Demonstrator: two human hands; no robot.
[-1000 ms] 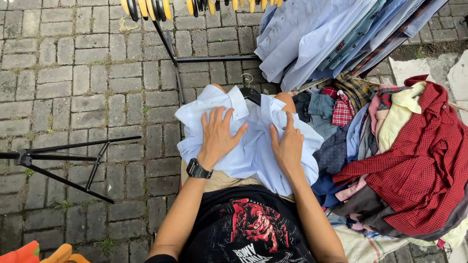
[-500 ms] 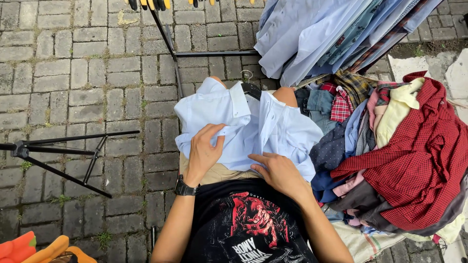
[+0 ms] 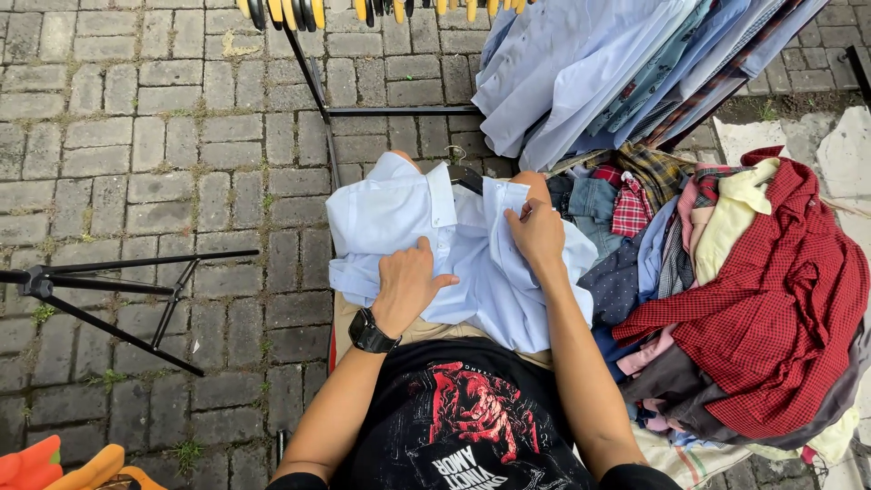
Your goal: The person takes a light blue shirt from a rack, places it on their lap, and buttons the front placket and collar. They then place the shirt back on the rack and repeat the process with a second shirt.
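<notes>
Brick paving (image 3: pixel 136 136) | blue shirt (image 3: pixel 390 218) on lap | both hands pressing

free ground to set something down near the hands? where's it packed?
Free: brick paving left of the light blue shirt, between the black rack base and the rack leg. Crowded: the clothes pile at right and hanging shirts above it. Left hand and right hand rest on the shirt.

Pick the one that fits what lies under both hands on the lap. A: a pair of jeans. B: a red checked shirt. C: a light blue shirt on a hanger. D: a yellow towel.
C: the left hand and right hand both rest on the light blue shirt, with a dark hanger showing at its collar; the red checked shirt lies in the pile beside.
</notes>
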